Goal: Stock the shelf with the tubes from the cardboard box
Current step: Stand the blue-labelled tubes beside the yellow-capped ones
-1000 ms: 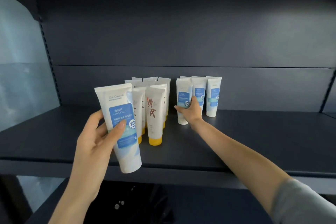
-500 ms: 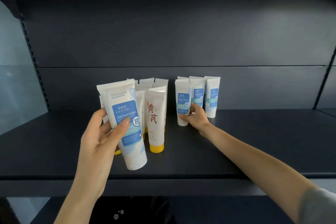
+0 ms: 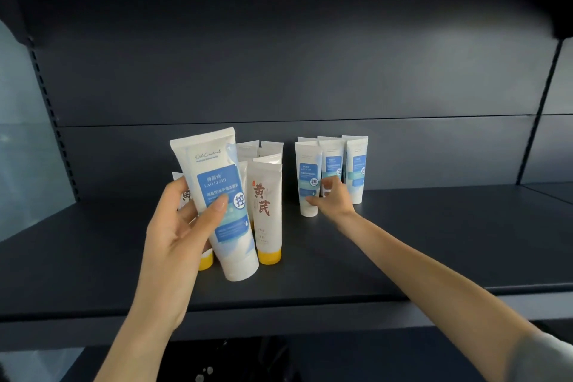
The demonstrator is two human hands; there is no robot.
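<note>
Left hand (image 3: 183, 226) gripped one blue-label tube (image 3: 217, 195), upright, cap down. Matching row (image 3: 356, 164) stood rightward on shelf (image 3: 434, 242); right hand (image 3: 335, 198) touched its front tube (image 3: 307, 183), grip unclear.

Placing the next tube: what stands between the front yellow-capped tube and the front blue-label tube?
Head view: only bare shelf between yellow-capped tube and blue-label tube.
</note>
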